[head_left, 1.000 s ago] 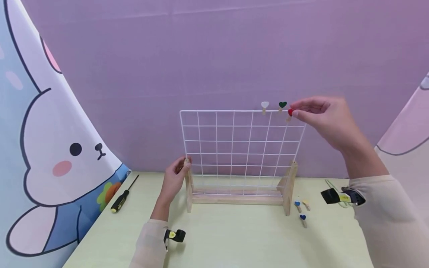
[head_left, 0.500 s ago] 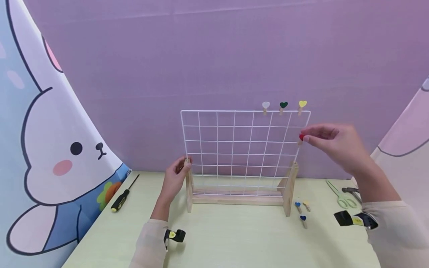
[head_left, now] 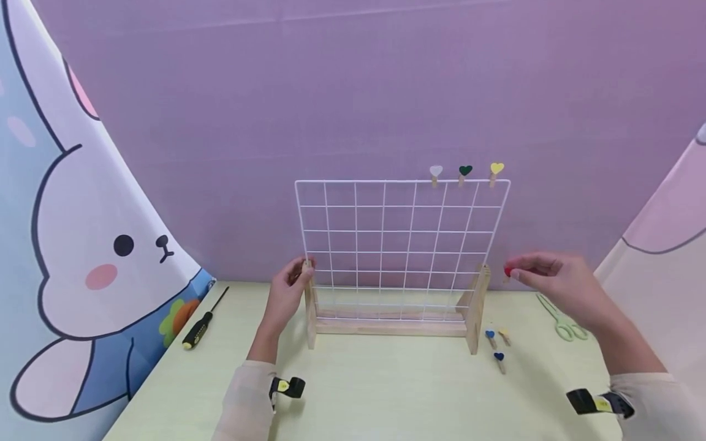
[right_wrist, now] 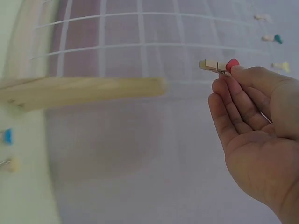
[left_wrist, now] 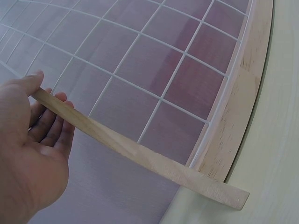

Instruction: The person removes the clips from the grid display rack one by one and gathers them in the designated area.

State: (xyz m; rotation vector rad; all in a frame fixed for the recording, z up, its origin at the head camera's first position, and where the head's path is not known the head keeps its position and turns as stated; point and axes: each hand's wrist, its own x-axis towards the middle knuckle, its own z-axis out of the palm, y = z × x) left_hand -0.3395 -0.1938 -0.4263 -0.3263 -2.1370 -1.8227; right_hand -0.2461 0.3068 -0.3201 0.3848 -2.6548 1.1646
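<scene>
My left hand (head_left: 285, 295) holds the top of the left upright (left_wrist: 135, 151) of a wooden stand (head_left: 386, 328), thumb on one side and fingers on the other. A white wire grid (head_left: 364, 181) stands in it. Along the grid's top bar sit heart clothespins: a white one (head_left: 436, 171), a dark green one (head_left: 466, 171) and a yellow one (head_left: 497, 168) near the right corner. Right of the stand, my right hand (head_left: 565, 286) pinches a small wooden clothespin with a red heart (right_wrist: 217, 66) between thumb and index finger, apart from the grid.
Two blue-heart clothespins, one nearer (head_left: 499, 361) and one farther (head_left: 491, 339), lie by the stand's right foot beside a pale yellow one (head_left: 504, 336). Green scissors (head_left: 562, 321) lie farther right. A screwdriver (head_left: 198, 331) lies at left, near a rabbit-print cloth (head_left: 83, 245).
My right hand has come down and right from the grid's top right corner, carrying the red clothespin; the yellow one there shows again. My left hand stays on the upright.
</scene>
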